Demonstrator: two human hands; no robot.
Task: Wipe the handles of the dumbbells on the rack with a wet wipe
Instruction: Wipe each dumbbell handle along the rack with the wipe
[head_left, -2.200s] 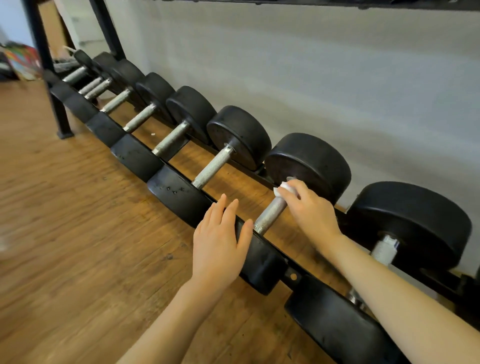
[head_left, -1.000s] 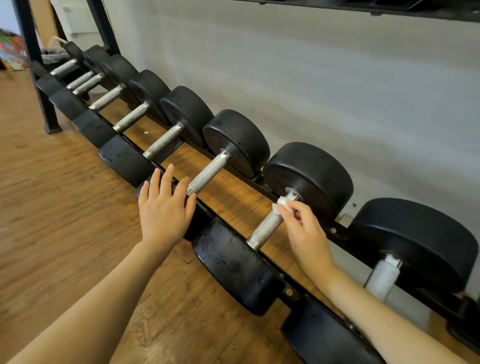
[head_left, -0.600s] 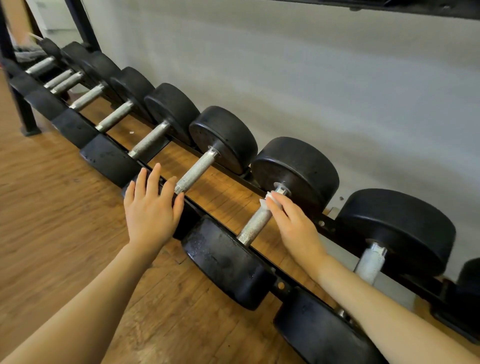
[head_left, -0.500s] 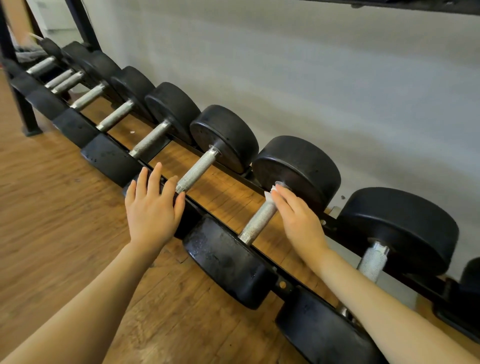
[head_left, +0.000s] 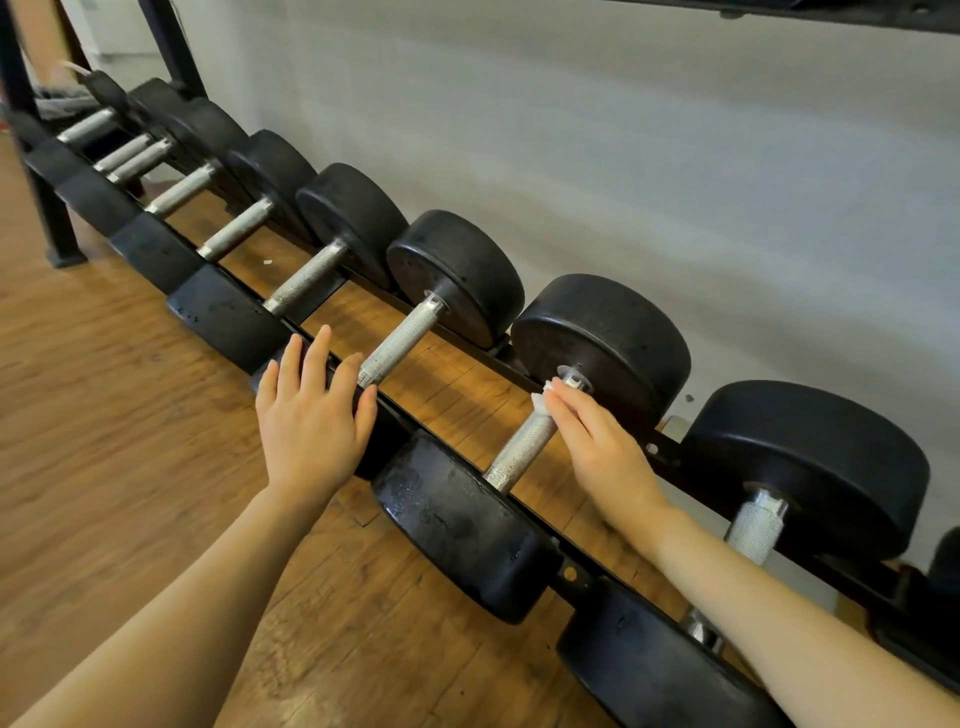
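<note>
Dumbbells, about nine, lie in a row on a black rack (head_left: 608, 569) above a wood floor (head_left: 104, 426), against a grey wall (head_left: 623, 156). The right hand (head_left: 605, 452) presses a white wipe (head_left: 543, 404) onto one handle (head_left: 522, 449); the left hand (head_left: 311, 421) rests flat, fingers straight, on a weight.

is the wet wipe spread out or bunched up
Bunched up: only a small white wad of the wet wipe shows under the right hand's fingertips on the handle.

wet wipe (head_left: 542, 402): white, crumpled | atop knurled dumbbell handle (head_left: 522, 448), far end
</note>
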